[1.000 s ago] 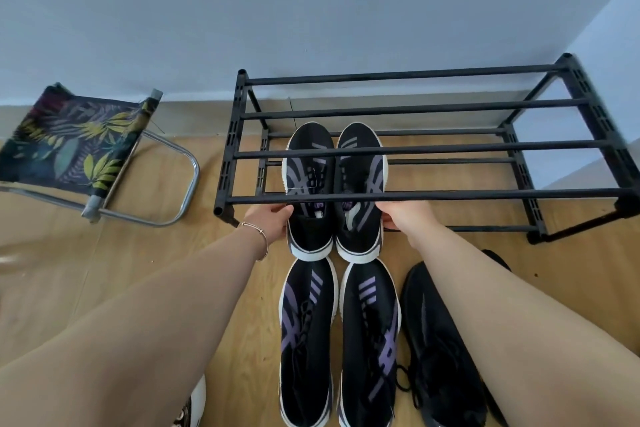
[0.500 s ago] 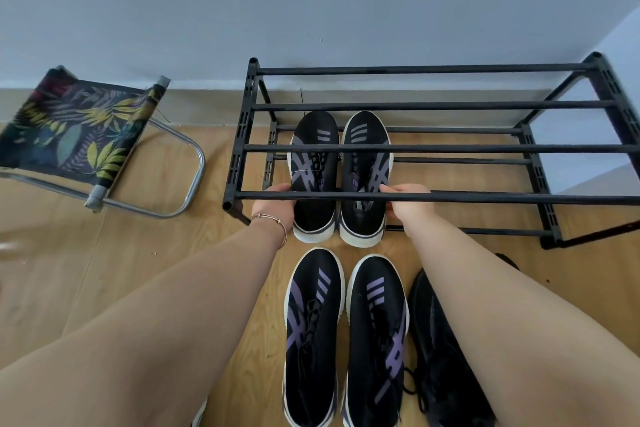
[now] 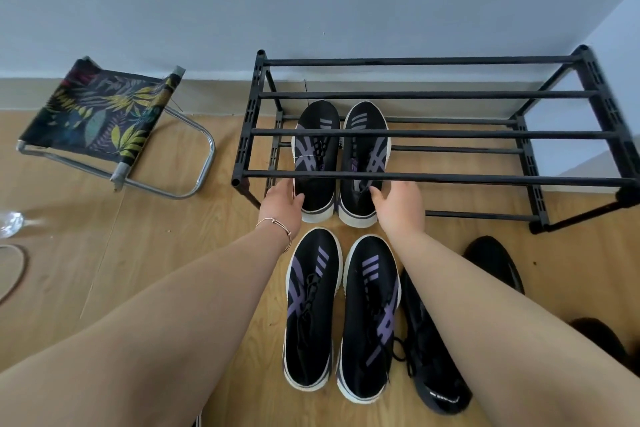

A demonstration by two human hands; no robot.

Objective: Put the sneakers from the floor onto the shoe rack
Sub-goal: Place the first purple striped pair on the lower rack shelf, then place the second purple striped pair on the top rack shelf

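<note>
A black shoe rack [image 3: 450,179] stands against the wall. On its lower tier sits a pair of black sneakers with purple stripes, the left one [image 3: 316,158] and the right one [image 3: 362,201], toes to the wall. My left hand [image 3: 281,206] and my right hand [image 3: 400,206] flank their heels with fingers spread, holding nothing. A second matching pair, left shoe [image 3: 310,308] and right shoe [image 3: 370,319], lies on the floor right below, between my forearms.
An all-black sneaker [image 3: 431,364] lies on the floor to the right of the pair, with more dark shoes [image 3: 495,267] beyond my right arm. A folding stool [image 3: 104,114] with leaf-print fabric stands left of the rack. A side wall closes the right.
The pair on the lower tier has slid further in toward the wall. Both hands, which gripped its heels before, have let go and spread their fingers.
</note>
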